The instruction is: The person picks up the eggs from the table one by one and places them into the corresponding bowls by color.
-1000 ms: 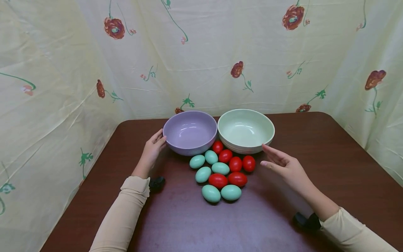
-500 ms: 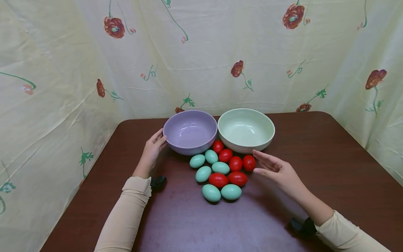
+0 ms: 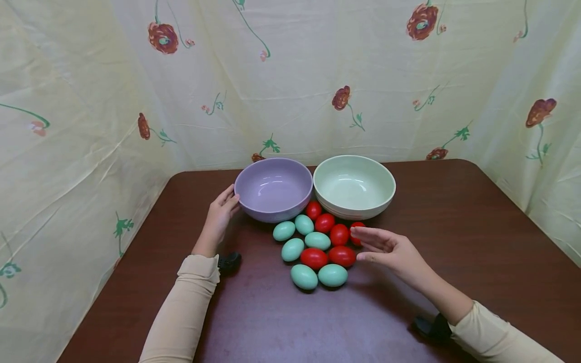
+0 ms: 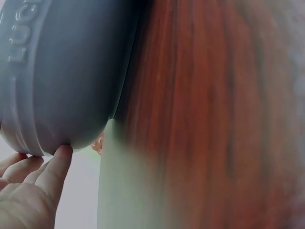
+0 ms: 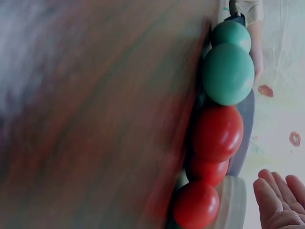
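A purple bowl (image 3: 272,216) stands at the table's back, and the fingertips of my left hand (image 3: 218,218) rest against its left side. The left wrist view shows the extended fingers touching the bowl's outer wall (image 4: 76,71). Beside it is a pale green bowl (image 3: 351,213). In front of both lie several red eggs (image 3: 314,258) and several mint-green eggs (image 3: 333,276). My right hand (image 3: 401,256) hovers at the right of this group with fingers extended, holding nothing. Its fingers partly cover the rightmost red egg (image 3: 357,225); whether they touch it I cannot tell.
The dark brown table (image 3: 254,322) has its back edge just behind the bowls. A flowered curtain (image 3: 290,75) hangs behind and along both sides. Black straps with cameras (image 3: 230,263) sit at the wrists.
My right hand has moved left and nearer, from beside the green bowl to the rightmost red egg. The left hand, bowls and eggs have stayed in place.
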